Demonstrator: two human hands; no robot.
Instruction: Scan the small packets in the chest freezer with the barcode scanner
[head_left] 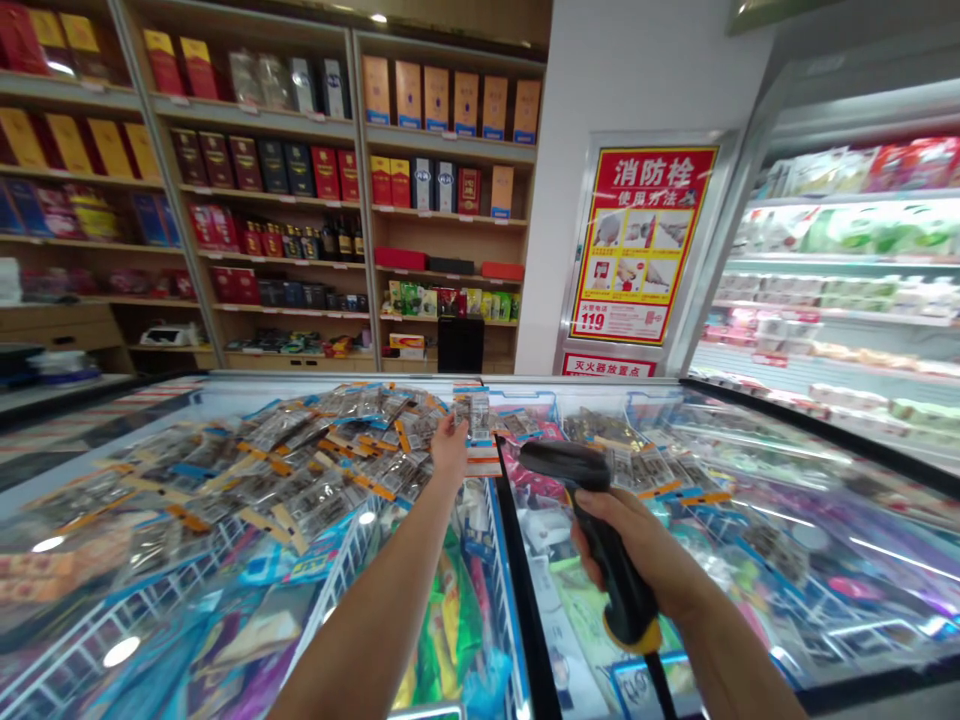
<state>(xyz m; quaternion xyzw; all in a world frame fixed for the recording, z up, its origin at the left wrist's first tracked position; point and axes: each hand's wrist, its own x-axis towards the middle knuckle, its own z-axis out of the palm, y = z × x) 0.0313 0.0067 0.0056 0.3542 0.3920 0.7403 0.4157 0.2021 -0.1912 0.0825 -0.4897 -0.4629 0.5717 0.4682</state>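
In my right hand [637, 545] is a black barcode scanner [564, 462] with a yellow collar at the base of its grip and a cable running down. Its head faces left, toward my outstretched left hand [450, 445]. The fingers of that hand pinch a small clear packet [472, 415] with a printed label, held upright near the far edge of the freezer. A large pile of similar flat packets [330, 450], with orange, blue and tan strips, lies on the glass lid to the left. More packets [652, 470] lie beyond my right hand.
Below the glass, the chest freezer [517, 580] holds white wire baskets and colourful bags. Shelves of boxed goods [270, 165] line the back wall. A red fire-hydrant poster [645, 245] hangs behind the freezer, and a lit refrigerated display [847, 270] stands right.
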